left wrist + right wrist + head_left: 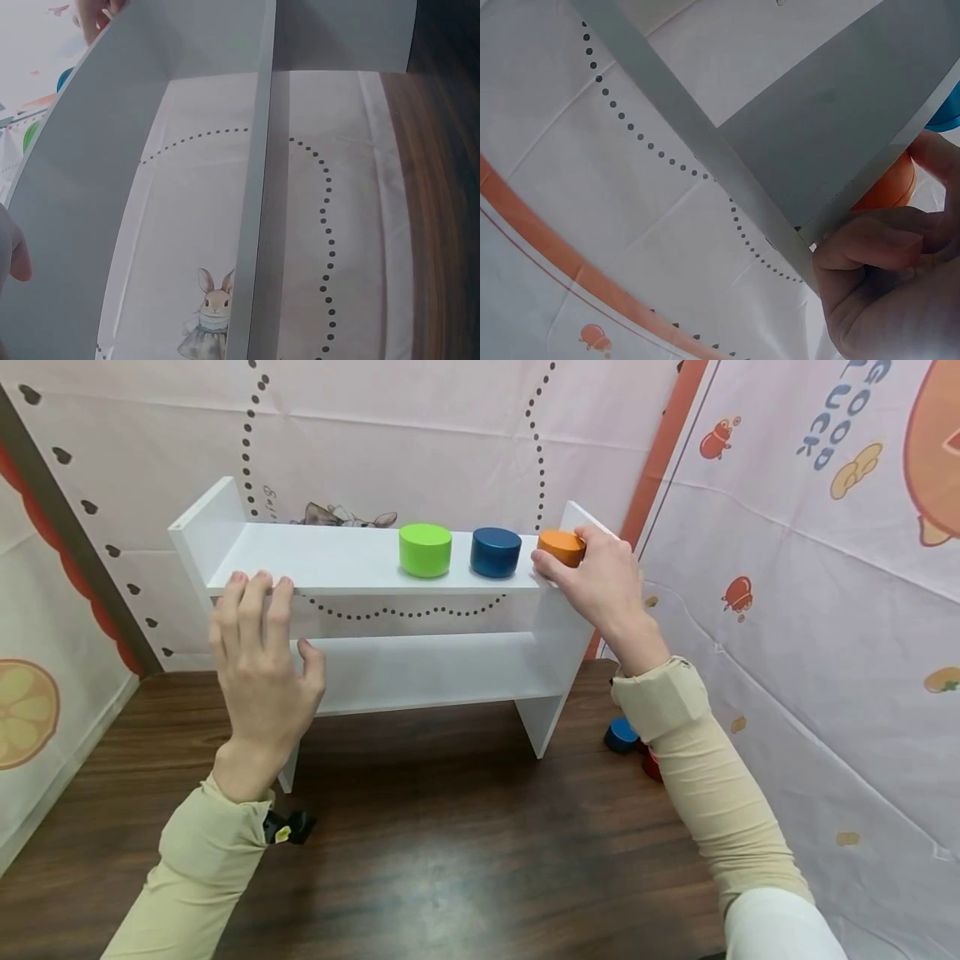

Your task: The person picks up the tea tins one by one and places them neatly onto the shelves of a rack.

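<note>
A white two-tier shelf (322,556) stands on the dark wooden table. On its top board sit a green cylinder (425,552), a dark blue cylinder (496,553) and an orange cylinder (558,545), in a row toward the right end. My right hand (603,581) grips the orange cylinder between thumb and fingers, beside the right side panel. In the right wrist view, curled fingers and part of the orange cylinder (889,187) show at the board's edge. My left hand (258,668) holds no object; its straight fingertips touch the top board's front edge at the left.
Right of the shelf, a blue cylinder (621,735) and a red object (651,765), partly hidden by the right sleeve, lie on the wooden table (420,860). Printed cloth hangs behind and along the right side. The lower shelf board (435,668) spans between the side panels.
</note>
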{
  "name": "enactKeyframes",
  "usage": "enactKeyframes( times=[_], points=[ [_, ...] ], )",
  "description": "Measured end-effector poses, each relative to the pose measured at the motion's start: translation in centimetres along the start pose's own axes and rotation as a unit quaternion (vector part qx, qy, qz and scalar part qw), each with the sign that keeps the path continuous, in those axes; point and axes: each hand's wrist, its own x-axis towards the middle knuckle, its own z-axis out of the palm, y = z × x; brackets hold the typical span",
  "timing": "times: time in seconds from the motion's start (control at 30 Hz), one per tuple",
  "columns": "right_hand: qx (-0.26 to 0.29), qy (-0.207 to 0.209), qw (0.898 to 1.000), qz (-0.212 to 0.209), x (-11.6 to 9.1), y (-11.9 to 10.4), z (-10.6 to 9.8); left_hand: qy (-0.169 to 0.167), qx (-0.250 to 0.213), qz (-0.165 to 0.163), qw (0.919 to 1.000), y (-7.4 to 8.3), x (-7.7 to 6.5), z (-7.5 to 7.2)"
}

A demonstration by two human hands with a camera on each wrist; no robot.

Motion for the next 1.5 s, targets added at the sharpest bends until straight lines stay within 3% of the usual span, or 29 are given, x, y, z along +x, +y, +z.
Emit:
enactKeyframes(
  times=[0.1,0.2,0.33,0.37,0.43,0.6,0.67,0.77,0.93,1.1,1.23,1.5],
  points=[
    [0.004,0.018,1.000,0.004,-0.5,0.1,-0.3,-0.004,0.001,0.002,1.0000,0.0,0.0,0.1],
    [0.054,0.081,0.995,-0.012,-1.8,0.9,-0.7,-0.014,0.000,0.009,0.9999,-0.3,-0.1,0.0],
    [0.125,0.194,0.970,-0.075,-3.8,3.6,-0.2,-0.032,-0.007,0.018,0.9993,-0.6,-0.3,-0.2],
    [0.131,0.214,0.964,-0.087,-4.3,4.6,0.1,-0.033,-0.011,0.019,0.9992,-0.6,-0.3,-0.3],
    [0.131,0.224,0.962,-0.087,-5.3,6.8,0.9,-0.030,-0.020,0.018,0.9992,-0.6,-0.5,-0.4],
    [0.089,0.152,0.984,-0.027,-7.9,13.1,3.6,-0.015,-0.049,0.024,0.9984,-0.4,-3.0,0.1],
    [0.062,0.115,0.991,0.014,-9.0,15.8,4.6,-0.036,-0.053,0.030,0.9975,-0.3,-4.7,0.4],
    [0.018,0.054,0.996,0.074,-10.8,19.5,5.8,-0.096,-0.046,0.028,0.9939,-0.5,-7.2,0.8],
    [-0.055,-0.075,0.984,0.153,-13.4,24.0,7.4,-0.173,-0.015,0.009,0.9847,-1.3,-10.3,0.6],
    [-0.081,-0.170,0.961,0.203,-14.6,26.4,8.6,-0.189,-0.012,0.002,0.9820,-1.8,-11.8,0.7],
    [-0.070,-0.197,0.956,0.207,-15.1,27.8,9.3,-0.187,-0.009,0.006,0.9824,-1.8,-12.5,1.1],
    [-0.059,-0.191,0.952,0.231,-15.6,29.3,10.2,-0.188,0.003,0.019,0.9819,-2.0,-12.8,1.2]
  ],
)
